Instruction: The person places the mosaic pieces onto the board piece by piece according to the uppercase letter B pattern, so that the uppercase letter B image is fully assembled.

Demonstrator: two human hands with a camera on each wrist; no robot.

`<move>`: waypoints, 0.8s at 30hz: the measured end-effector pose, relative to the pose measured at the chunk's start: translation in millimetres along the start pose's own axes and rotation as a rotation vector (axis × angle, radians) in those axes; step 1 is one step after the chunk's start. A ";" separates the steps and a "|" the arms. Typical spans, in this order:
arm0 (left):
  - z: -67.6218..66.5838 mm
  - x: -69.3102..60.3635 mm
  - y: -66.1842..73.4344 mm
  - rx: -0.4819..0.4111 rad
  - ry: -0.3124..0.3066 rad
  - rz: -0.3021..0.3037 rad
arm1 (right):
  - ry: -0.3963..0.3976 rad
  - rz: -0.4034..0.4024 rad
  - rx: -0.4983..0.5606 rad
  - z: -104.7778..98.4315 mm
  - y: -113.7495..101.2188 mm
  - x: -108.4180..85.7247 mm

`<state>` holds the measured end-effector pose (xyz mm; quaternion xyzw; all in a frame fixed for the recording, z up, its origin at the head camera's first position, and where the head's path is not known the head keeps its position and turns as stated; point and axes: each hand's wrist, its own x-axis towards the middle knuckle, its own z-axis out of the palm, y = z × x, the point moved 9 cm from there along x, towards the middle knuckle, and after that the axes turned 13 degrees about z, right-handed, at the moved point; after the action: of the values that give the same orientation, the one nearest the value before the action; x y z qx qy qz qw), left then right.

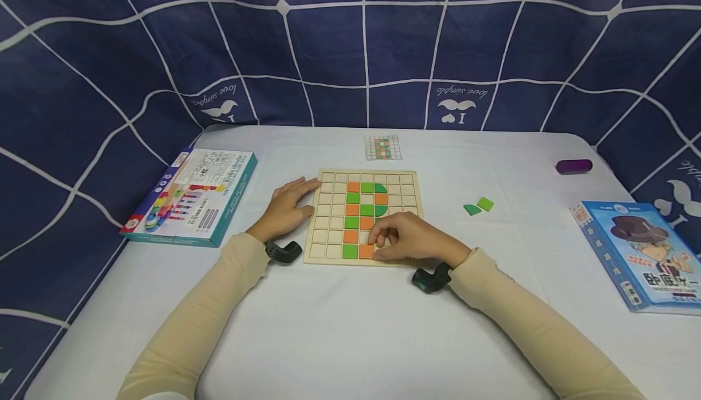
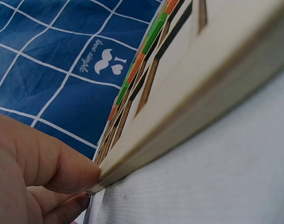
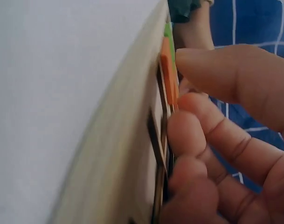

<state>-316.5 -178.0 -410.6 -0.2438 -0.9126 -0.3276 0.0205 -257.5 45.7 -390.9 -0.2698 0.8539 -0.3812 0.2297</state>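
Observation:
A wooden grid board (image 1: 327,224) lies on the table, with orange and green square tiles and green quarter-round tiles set in its middle columns. My left hand (image 1: 285,206) rests at the board's left edge; in the left wrist view its thumb (image 2: 69,170) touches the rim at a corner. Over the board's lower part is my right hand (image 1: 405,237), thumb and fingers curled at an orange square tile (image 1: 366,251) in the bottom row. In the right wrist view, the thumb and index fingertips are at opposite ends of that orange tile (image 3: 167,65). The right hand hides nearby squares.
A small pattern card (image 1: 383,148) lies beyond the board. A green quarter-round tile (image 1: 472,210) and a green square tile (image 1: 485,204) lie to the right. Game boxes stand at the left (image 1: 188,196) and right (image 1: 646,254); a purple case (image 1: 574,167) lies far right.

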 end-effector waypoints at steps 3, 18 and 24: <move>0.4 0.3 -0.7 0.000 -0.005 -0.005 | -0.039 -0.020 0.082 -2.9 3.0 0.9; 1.4 0.2 -2.6 0.007 -0.010 -0.014 | -0.109 0.115 0.325 -35.1 27.4 -4.4; 0.9 0.1 -2.4 0.009 -0.008 -0.012 | -0.040 0.150 0.336 -63.5 44.2 -12.6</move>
<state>-317.6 -179.0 -412.7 -0.2396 -0.9156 -0.3225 0.0161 -298.6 112.1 -384.5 -0.1706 0.7911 -0.4950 0.3163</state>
